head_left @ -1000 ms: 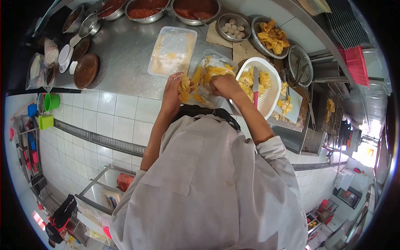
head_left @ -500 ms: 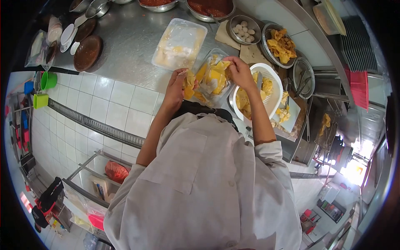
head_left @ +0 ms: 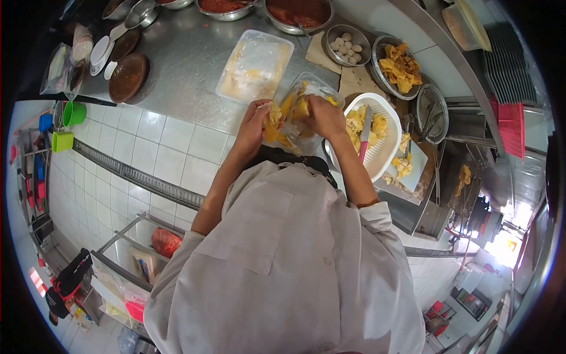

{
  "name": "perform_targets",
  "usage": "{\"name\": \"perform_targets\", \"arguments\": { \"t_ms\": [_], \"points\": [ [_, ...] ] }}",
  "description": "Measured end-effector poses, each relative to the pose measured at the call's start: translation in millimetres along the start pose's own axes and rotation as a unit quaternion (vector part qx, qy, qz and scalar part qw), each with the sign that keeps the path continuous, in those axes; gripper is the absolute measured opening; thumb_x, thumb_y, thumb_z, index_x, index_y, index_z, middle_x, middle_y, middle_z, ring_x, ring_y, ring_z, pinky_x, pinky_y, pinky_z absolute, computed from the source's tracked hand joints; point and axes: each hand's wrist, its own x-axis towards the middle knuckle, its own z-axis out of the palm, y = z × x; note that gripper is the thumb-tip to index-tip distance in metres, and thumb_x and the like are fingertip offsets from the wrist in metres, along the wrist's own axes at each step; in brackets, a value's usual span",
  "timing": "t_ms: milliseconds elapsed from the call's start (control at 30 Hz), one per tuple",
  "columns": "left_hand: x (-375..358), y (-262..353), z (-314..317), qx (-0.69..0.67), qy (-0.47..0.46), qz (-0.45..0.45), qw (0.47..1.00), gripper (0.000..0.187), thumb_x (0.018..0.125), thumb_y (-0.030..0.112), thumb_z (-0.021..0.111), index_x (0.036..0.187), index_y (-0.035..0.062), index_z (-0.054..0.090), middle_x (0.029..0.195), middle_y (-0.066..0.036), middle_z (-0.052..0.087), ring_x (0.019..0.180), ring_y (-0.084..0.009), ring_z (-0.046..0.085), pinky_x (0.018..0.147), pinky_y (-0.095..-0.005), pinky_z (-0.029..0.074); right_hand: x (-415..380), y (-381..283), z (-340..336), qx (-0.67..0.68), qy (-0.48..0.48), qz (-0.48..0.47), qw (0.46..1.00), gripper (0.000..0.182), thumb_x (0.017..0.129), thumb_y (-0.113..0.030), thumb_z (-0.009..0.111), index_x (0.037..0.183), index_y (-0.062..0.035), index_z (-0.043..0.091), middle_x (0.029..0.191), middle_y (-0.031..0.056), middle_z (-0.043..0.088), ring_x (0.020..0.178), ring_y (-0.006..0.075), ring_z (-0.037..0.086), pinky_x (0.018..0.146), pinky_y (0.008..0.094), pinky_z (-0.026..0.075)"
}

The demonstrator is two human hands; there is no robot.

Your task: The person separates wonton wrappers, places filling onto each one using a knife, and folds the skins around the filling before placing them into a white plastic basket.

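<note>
My left hand [head_left: 254, 125] is closed round a yellow dough wrapper [head_left: 274, 121], at the left side of a clear plastic container [head_left: 306, 78]. The container holds more yellow wrappers, partly under plastic film. My right hand [head_left: 325, 118] reaches down into it with fingers curled; what the fingertips grip is hidden. Beyond the hands lies a translucent lidded box [head_left: 254, 65] with pale contents. To the right, a white oval basin [head_left: 386, 141] holds yellow folded dumplings [head_left: 377, 125], and a pink-handled knife [head_left: 366, 131] lies across it.
A bowl of whitish balls [head_left: 346, 47], a bowl of fried wrappers [head_left: 400, 68] and a bowl with tongs [head_left: 432, 112] stand at the right. Bowls of red sauce [head_left: 298, 12] line the back. A brown mortar [head_left: 128, 76] sits at the left. Another person [head_left: 65, 292] is far left.
My right hand has moved from holding up a yellow wrapper at the container's far right edge down into the container. My left hand stays beside it, closed on its wrapper.
</note>
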Motion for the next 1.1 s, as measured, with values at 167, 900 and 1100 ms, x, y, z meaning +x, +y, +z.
{"name": "perform_targets", "arguments": {
  "t_ms": [167,900,1100],
  "points": [
    [2.9,-8.0,-8.1,0.002,-0.009,0.002,1.0,0.032,0.113,0.024,0.046,0.135,0.0004,0.049,0.113,-0.015,0.066,0.099,-0.0259,0.072,0.092,-0.0389,0.06,6.8,-7.5,1.6,-0.028,-0.035,0.014,0.999,0.048,0.087,-0.033,0.082,0.119,-0.0052,0.059,0.118,0.0173,0.069,0.112,0.0375,0.07,0.089,0.0494,0.058],
    [-10.0,-27.3,-8.6,-0.062,0.05,0.022,0.997,0.028,0.111,0.024,0.052,0.131,0.0042,0.052,0.108,-0.011,0.066,0.094,-0.0178,0.071,0.083,-0.0295,0.059,3.3,-3.7,36.0,0.388,0.126,0.159,0.899,0.059,0.077,-0.012,0.088,0.125,0.0017,0.057,0.105,0.0114,0.074,0.082,0.0176,0.071,0.075,0.032,0.059],
    [-12.1,-28.1,-6.8,-0.079,0.047,0.014,0.996,0.03,0.111,0.026,0.053,0.132,0.0045,0.052,0.114,-0.013,0.062,0.096,-0.0202,0.07,0.088,-0.0327,0.06,3.9,15.5,-11.7,0.366,0.113,0.11,0.917,0.04,0.085,-0.003,0.076,0.124,-0.0003,0.065,0.102,0.0103,0.078,0.084,0.0157,0.071,0.077,0.0298,0.057]
  ]
}}
